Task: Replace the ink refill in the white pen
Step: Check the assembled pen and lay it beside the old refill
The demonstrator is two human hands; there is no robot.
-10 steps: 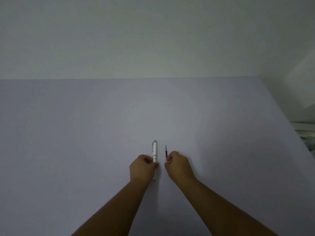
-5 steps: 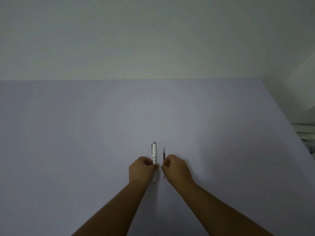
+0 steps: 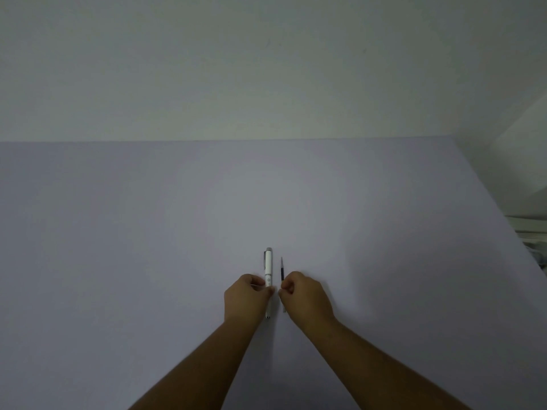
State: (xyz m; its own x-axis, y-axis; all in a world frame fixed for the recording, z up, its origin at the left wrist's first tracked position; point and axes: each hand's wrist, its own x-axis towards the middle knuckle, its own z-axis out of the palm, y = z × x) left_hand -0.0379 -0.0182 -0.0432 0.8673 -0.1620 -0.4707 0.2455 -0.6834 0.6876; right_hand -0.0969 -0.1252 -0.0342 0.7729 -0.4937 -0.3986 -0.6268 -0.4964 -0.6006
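The white pen (image 3: 268, 266) lies lengthwise on the pale lilac table (image 3: 148, 247), its grey clip end pointing away from me. My left hand (image 3: 245, 297) curls around its middle, thumb and fingers pinching the barrel. Just to its right lies a thin dark ink refill (image 3: 282, 269), parallel to the pen. My right hand (image 3: 305, 295) pinches the refill at its middle; the refill's near end shows just below the fingers. The two hands are almost touching.
The table's far edge meets a plain off-white wall (image 3: 266, 69). At the right the table edge runs diagonally, with pale objects (image 3: 529, 229) beyond it.
The refill and my right hand have shifted slightly left, closer to the pen. Both hands sit a little nearer to me than before. The pen stays under my left hand.
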